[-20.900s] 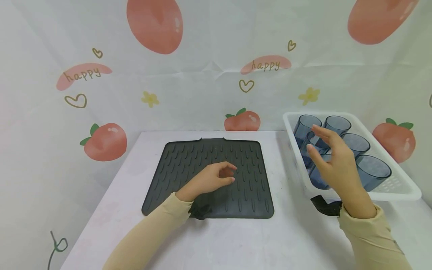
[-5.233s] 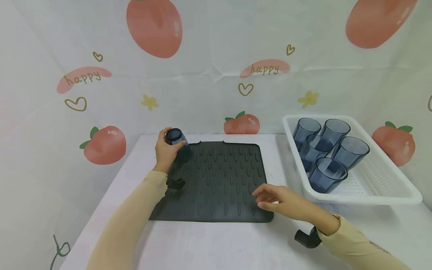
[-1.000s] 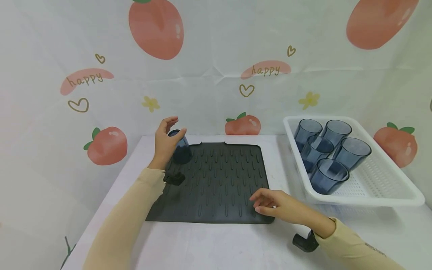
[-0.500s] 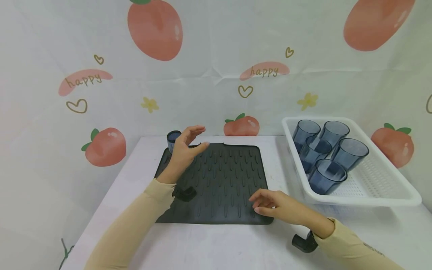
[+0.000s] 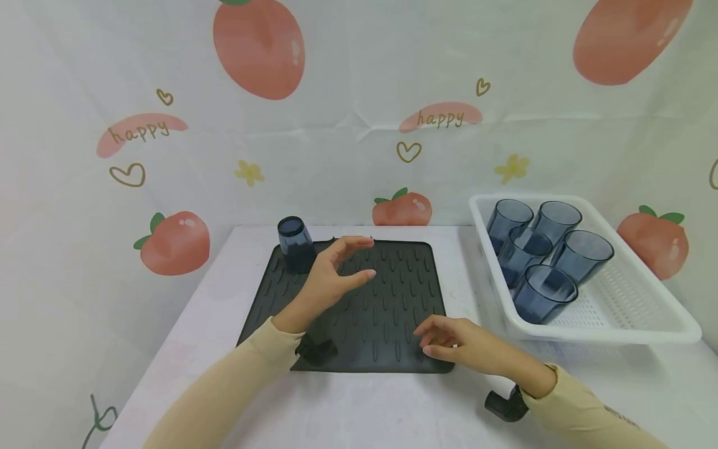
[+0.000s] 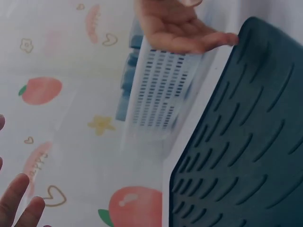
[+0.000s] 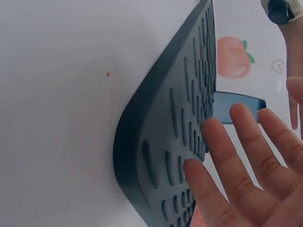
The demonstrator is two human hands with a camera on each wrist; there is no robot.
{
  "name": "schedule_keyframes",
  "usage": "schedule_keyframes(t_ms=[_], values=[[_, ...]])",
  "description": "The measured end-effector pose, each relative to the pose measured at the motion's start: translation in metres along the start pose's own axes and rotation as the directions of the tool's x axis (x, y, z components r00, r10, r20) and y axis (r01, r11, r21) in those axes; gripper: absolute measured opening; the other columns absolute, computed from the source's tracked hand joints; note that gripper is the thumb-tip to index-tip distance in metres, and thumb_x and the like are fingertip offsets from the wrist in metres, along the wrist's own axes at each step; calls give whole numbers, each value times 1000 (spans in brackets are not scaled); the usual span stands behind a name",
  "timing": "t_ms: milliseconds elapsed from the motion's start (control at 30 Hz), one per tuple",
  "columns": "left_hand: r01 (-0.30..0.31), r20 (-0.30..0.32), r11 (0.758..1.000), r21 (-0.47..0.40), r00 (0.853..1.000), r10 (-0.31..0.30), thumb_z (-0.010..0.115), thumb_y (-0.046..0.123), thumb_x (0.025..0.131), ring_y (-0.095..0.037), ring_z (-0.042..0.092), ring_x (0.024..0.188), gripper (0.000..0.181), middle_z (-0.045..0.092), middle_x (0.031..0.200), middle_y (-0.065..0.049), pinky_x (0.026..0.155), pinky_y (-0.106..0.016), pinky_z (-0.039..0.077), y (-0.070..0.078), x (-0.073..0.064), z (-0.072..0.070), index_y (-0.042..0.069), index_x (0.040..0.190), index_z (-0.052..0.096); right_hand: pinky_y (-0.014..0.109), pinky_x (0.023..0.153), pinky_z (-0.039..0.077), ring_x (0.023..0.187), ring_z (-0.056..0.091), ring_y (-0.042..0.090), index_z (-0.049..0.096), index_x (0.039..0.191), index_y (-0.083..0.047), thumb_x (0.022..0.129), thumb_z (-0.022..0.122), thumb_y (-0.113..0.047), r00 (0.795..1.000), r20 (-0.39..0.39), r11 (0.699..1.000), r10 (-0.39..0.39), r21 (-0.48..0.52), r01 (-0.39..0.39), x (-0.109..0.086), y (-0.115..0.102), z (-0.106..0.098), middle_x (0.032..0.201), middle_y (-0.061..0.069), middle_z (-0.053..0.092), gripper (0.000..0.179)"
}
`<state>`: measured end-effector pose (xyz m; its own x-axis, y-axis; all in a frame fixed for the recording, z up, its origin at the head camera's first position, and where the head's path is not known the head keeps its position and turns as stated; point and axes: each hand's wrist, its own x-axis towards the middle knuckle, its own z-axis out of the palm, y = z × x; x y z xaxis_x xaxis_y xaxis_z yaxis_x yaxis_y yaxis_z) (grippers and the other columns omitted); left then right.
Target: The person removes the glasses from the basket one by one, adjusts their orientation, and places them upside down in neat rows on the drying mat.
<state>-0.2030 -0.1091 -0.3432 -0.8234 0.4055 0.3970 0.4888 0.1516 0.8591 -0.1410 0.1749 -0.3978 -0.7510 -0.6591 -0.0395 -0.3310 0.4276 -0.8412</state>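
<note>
A blue tinted drinking glass [image 5: 295,244] stands upside down at the far left corner of the dark ridged drying mat [image 5: 387,293]. My left hand [image 5: 331,277] hovers above the mat, right of that glass, fingers apart from the thumb and holding nothing. Over the mat's near right corner my right hand [image 5: 462,340] hangs with loosely bent fingers and no object in it. In the right wrist view the fingers [image 7: 246,161] spread in front of the mat [image 7: 165,142], with the glass [image 7: 236,108] behind them.
To the right stands a white perforated basket [image 5: 645,299] with several blue glasses [image 5: 543,296] upright in its left part. A white cloth with peach prints hangs behind the table [image 5: 392,411]. Black wrist cameras [image 5: 507,405] sit on both wrists.
My left hand has let go of the glass at the mat's far left corner and moved right and nearer. My right hand has stayed almost still.
</note>
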Motion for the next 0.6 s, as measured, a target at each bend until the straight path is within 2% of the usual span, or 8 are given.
schedule_keyframes(t_ms=[233,400,600], values=[[18,118,1000,-2,993,-18,73,8,86,-22,50,130,55,56,136,-7,111,-48,36,-2,-10,13,9,135,50,24,78,54,89,64,5,60,118,-4,96,62,-22,1000,0,1000,-4,-11,4,0,0,1,102,7,70,28],[28,210,1000,12,977,-30,73,9,86,-21,51,129,57,55,137,-8,109,-48,39,-3,-16,21,10,137,47,24,79,54,90,64,5,60,118,-4,96,61,-22,1000,0,1000,2,-16,-2,0,1,1,102,6,70,28],[38,283,999,-5,959,-35,72,10,87,-17,55,123,53,59,131,-6,103,-43,45,-9,-21,28,12,135,50,24,79,54,90,65,5,60,118,-4,96,62,-22,1000,-1,1000,2,-19,-2,0,1,2,103,7,70,29]])
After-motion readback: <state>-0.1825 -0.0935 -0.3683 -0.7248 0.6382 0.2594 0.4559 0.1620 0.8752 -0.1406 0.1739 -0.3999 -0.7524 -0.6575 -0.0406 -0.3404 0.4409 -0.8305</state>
